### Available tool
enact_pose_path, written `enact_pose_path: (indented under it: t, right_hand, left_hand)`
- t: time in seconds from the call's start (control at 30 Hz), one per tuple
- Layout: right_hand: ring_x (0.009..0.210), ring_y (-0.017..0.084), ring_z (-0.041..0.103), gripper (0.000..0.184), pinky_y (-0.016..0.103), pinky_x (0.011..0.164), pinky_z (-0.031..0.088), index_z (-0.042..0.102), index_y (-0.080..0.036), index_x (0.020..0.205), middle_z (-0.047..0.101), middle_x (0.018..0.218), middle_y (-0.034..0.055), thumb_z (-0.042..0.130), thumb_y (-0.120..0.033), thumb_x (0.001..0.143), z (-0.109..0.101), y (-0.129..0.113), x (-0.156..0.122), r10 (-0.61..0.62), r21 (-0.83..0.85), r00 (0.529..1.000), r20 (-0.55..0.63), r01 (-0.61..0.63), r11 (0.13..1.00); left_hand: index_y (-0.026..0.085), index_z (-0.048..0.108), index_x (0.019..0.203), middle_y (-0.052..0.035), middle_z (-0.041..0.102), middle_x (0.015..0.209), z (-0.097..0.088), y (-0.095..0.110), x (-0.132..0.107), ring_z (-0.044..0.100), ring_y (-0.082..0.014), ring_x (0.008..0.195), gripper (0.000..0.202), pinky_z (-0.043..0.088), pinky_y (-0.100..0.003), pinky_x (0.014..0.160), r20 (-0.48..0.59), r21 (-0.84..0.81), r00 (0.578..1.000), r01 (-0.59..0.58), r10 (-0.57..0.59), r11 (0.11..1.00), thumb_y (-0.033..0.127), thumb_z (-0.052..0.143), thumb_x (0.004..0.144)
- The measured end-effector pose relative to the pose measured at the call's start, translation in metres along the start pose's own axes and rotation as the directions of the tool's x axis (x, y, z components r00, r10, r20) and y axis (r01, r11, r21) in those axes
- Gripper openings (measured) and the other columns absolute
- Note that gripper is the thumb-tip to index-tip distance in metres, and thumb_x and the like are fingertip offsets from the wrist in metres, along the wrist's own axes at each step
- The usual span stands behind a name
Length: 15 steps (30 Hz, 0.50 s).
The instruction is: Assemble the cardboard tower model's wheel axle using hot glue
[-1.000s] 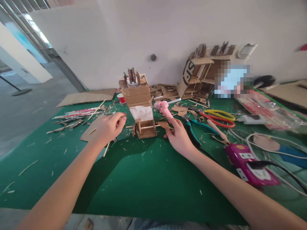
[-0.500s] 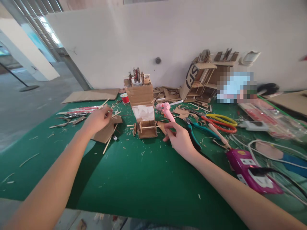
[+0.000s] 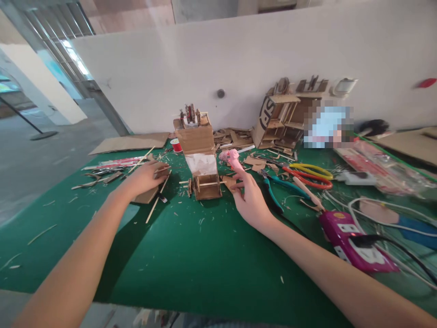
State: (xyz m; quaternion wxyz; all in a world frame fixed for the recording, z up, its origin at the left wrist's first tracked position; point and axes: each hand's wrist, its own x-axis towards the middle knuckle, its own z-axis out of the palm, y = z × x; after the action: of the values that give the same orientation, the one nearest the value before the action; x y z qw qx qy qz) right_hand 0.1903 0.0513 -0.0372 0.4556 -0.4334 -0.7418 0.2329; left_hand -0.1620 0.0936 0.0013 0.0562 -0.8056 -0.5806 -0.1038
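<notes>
A cardboard model stands upright on the green table, with an open box at its base and a thin wooden stick through it. To its left, my left hand lies over a flat cardboard piece, fingers stretched out and partly hidden. A thin stick pokes out below that hand. Right of the model, my right hand has loosely bent fingers, apart, with nothing visible between them. They are close to a small cardboard piece and the pink glue gun, whose handle is partly covered.
Teal-handled pliers, orange-handled and yellow-handled tools lie to the right, near a purple power strip with cables. A red thread spool sits behind. Cardboard scraps and a cardboard shelf-like box line the wall.
My left hand has come down and slightly right onto the flat cardboard, its fingers straighter. My right hand has shifted only a little beside the glue gun. The camera view has tilted slightly.
</notes>
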Motion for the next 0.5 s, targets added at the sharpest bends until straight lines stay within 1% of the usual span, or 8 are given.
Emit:
enact_pose_path:
  t: [0.03, 0.1, 0.17, 0.2, 0.27, 0.33, 0.4, 0.5]
  right_hand:
    - [0.089, 0.015, 0.062, 0.054, 0.032, 0.075, 0.053, 0.04, -0.02, 0.133, 0.051, 0.127, 0.0127, 0.043, -0.008, 0.081, 0.001, 0.001, -0.001, 0.0, -0.027, 1.0, 0.007, 0.0, 1.0]
    - [0.092, 0.017, 0.061, 0.048, 0.032, 0.076, 0.052, 0.045, -0.019, 0.128, 0.055, 0.121, 0.0116, 0.043, -0.009, 0.081, 0.001, 0.0, -0.002, -0.002, -0.111, 0.999, 0.042, 0.006, 0.994]
    - [0.1, 0.02, 0.058, 0.037, 0.035, 0.083, 0.05, 0.053, -0.018, 0.119, 0.06, 0.114, 0.0103, 0.043, -0.012, 0.084, -0.001, -0.005, -0.003, -0.042, -0.258, 0.994, 0.104, 0.067, 0.964]
    - [0.103, 0.022, 0.056, 0.033, 0.036, 0.087, 0.048, 0.056, -0.017, 0.115, 0.062, 0.111, 0.0101, 0.042, -0.014, 0.085, -0.002, -0.008, -0.004, -0.072, -0.344, 0.987, 0.144, 0.118, 0.932]
    - [0.108, 0.026, 0.052, 0.03, 0.04, 0.091, 0.044, 0.06, -0.016, 0.112, 0.064, 0.111, 0.0105, 0.041, -0.018, 0.088, -0.005, -0.015, -0.004, -0.114, -0.502, 0.971, 0.21, 0.207, 0.84]
    - [0.109, 0.028, 0.051, 0.031, 0.042, 0.09, 0.042, 0.061, -0.017, 0.113, 0.064, 0.113, 0.0113, 0.041, -0.021, 0.09, -0.008, -0.021, -0.003, -0.111, -0.621, 0.965, 0.239, 0.24, 0.746]
    - [0.108, 0.03, 0.05, 0.031, 0.044, 0.089, 0.04, 0.064, -0.016, 0.11, 0.064, 0.112, 0.0135, 0.042, -0.023, 0.09, -0.013, -0.023, -0.001, -0.082, -0.716, 0.968, 0.238, 0.232, 0.658]
    - [0.109, 0.033, 0.049, 0.031, 0.053, 0.1, 0.03, 0.068, -0.012, 0.103, 0.064, 0.111, 0.0189, 0.043, -0.025, 0.09, -0.023, -0.022, 0.004, -0.046, -0.842, 0.982, 0.182, 0.18, 0.508]
  left_hand:
    - [0.017, 0.06, 0.115, -0.0116, 0.064, 0.116, -0.001, 0.0, 0.0, 0.059, -0.0261, 0.106, 0.038, 0.044, -0.038, 0.093, -0.01, -0.005, 1.0, 0.014, -0.014, 1.0, 0.037, 0.047, 0.086]
    - [0.017, 0.061, 0.112, -0.0109, 0.066, 0.109, -0.003, 0.0, 0.0, 0.061, -0.025, 0.099, 0.035, 0.046, -0.037, 0.087, -0.032, -0.018, 0.999, 0.042, -0.042, 0.999, 0.036, 0.047, 0.086]
    - [0.017, 0.062, 0.107, -0.0096, 0.066, 0.101, -0.006, 0.001, 0.0, 0.063, -0.0235, 0.09, 0.031, 0.047, -0.036, 0.082, -0.062, -0.012, 0.997, 0.039, -0.04, 0.999, 0.036, 0.045, 0.089]
    - [0.017, 0.063, 0.105, -0.0089, 0.066, 0.098, -0.007, 0.002, 0.0, 0.063, -0.0227, 0.087, 0.03, 0.047, -0.036, 0.08, -0.079, -0.002, 0.997, 0.026, -0.026, 1.0, 0.036, 0.044, 0.09]
    - [0.018, 0.063, 0.1, -0.0076, 0.065, 0.095, -0.009, 0.004, 0.0, 0.062, -0.0219, 0.085, 0.03, 0.048, -0.035, 0.08, -0.106, 0.023, 0.994, -0.002, 0.004, 1.0, 0.038, 0.042, 0.092]
    - [0.018, 0.063, 0.097, -0.0072, 0.064, 0.094, -0.01, 0.007, 0.001, 0.061, -0.0229, 0.089, 0.031, 0.047, -0.036, 0.082, -0.125, 0.04, 0.992, -0.02, 0.025, 0.999, 0.039, 0.042, 0.093]
    - [0.018, 0.064, 0.096, -0.0079, 0.064, 0.095, -0.009, 0.009, 0.002, 0.06, -0.025, 0.095, 0.03, 0.046, -0.038, 0.086, -0.139, 0.061, 0.989, -0.032, 0.04, 0.998, 0.037, 0.041, 0.094]
    - [0.018, 0.063, 0.105, -0.0097, 0.063, 0.107, -0.005, 0.012, 0.004, 0.057, -0.0282, 0.105, 0.029, 0.043, -0.043, 0.093, -0.144, 0.096, 0.987, -0.056, 0.07, 0.994, 0.03, 0.04, 0.094]
